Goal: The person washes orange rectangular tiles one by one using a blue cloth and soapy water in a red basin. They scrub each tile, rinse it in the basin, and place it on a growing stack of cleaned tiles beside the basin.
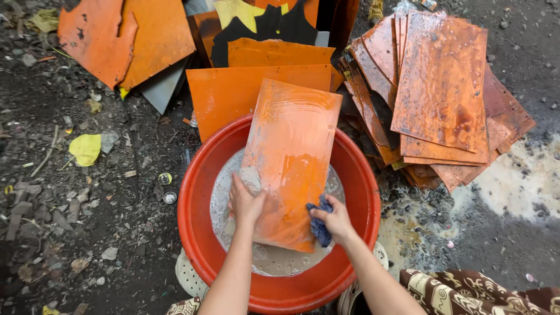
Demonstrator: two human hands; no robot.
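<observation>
A big red basin (198, 233) sits on the dark, gritty ground (116, 233), holding shallow soapy water (274, 262). An orange sheet (289, 157) leans in it, its near end in the water and its far end resting over the basin's far rim. The left hand (245, 201) presses on the sheet's left edge, fingers closed around that edge. The right hand (332, 219) has its fingers gripping a blue cloth (319, 224), held against the sheet's right edge near the water. Beyond the basin, more orange sheets (245, 87) lie flat on the ground. To the right, a stack of wet, rust-coloured sheets (443, 87) is piled up. A yellow leaf (86, 149) lies far off to the left.
</observation>
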